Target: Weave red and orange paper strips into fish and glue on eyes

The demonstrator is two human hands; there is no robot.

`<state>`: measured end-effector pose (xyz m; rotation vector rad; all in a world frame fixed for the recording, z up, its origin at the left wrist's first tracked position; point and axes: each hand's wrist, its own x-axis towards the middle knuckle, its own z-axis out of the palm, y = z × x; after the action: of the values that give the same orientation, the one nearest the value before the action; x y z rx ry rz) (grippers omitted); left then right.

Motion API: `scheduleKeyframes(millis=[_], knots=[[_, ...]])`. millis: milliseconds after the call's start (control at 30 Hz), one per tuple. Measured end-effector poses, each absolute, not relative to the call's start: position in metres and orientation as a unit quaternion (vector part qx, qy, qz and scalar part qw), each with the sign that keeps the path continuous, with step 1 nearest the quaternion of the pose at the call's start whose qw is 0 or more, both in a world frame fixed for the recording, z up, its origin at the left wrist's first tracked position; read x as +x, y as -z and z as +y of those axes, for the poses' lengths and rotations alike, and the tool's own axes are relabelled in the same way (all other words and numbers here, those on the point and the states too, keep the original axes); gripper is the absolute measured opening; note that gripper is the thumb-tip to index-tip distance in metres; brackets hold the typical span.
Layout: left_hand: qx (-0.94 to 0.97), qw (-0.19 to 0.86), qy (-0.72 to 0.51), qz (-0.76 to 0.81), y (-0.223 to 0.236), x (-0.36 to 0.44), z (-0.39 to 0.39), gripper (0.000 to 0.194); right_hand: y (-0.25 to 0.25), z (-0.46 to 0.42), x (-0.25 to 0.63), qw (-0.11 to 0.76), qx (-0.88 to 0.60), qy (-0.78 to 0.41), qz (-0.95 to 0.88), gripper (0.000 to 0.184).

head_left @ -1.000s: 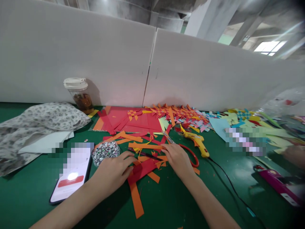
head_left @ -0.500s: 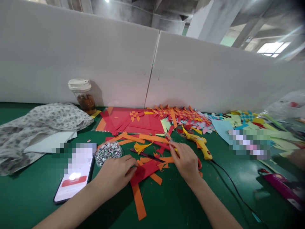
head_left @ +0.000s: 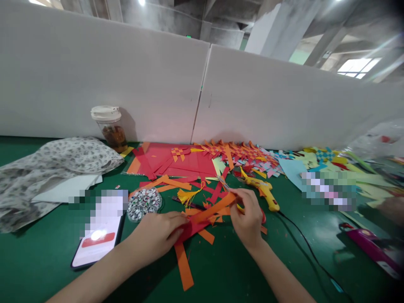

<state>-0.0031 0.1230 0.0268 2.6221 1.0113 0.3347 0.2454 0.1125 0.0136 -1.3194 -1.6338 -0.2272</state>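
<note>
My left hand [head_left: 162, 231] is closed on the left end of a folded red paper strip [head_left: 196, 228], its fingertips pressed on the paper. Between thumb and fingers, my right hand [head_left: 248, 214] pinches one end of an orange paper strip [head_left: 214, 208], which slants down across the red one toward my left fingers. Another orange strip [head_left: 184, 267] hangs out below the red paper onto the table. A yellow tassel [head_left: 188, 196] lies just beyond the strips. Scissors [head_left: 222, 182] rest beside my right hand, which partly hides their handles.
A yellow glue gun [head_left: 265, 193] with a cord lies on the right, near a purple tool [head_left: 368, 246]. At left are a phone [head_left: 101, 227], a dish of googly eyes [head_left: 144, 203], a patterned cloth [head_left: 63, 164] and a lidded cup [head_left: 110, 128]. Woven paper fish [head_left: 233, 150] pile up behind.
My right hand has drawn the orange strip from behind the tassel toward me, and it now slants over the red paper. My left hand stays at the red strip.
</note>
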Motion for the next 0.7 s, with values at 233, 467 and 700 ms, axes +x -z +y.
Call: scheduleKeyframes(millis=[233,467,700], knots=[[0.921,0.118,-0.061,0.365,-0.026,-0.003,0.124,0.038,-0.004,0.121,0.256,0.576,-0.619,-0.126,-0.519,0.018],[0.922,0.124,-0.059,0.363,-0.031,-0.005,0.126,0.029,-0.011,0.121,0.254,0.565,-0.663,-0.174,-0.46,0.034],[0.921,0.133,-0.092,0.353,-0.026,-0.005,0.126,0.022,-0.017,0.119,0.248,0.572,-0.663,-0.208,-0.435,0.034]])
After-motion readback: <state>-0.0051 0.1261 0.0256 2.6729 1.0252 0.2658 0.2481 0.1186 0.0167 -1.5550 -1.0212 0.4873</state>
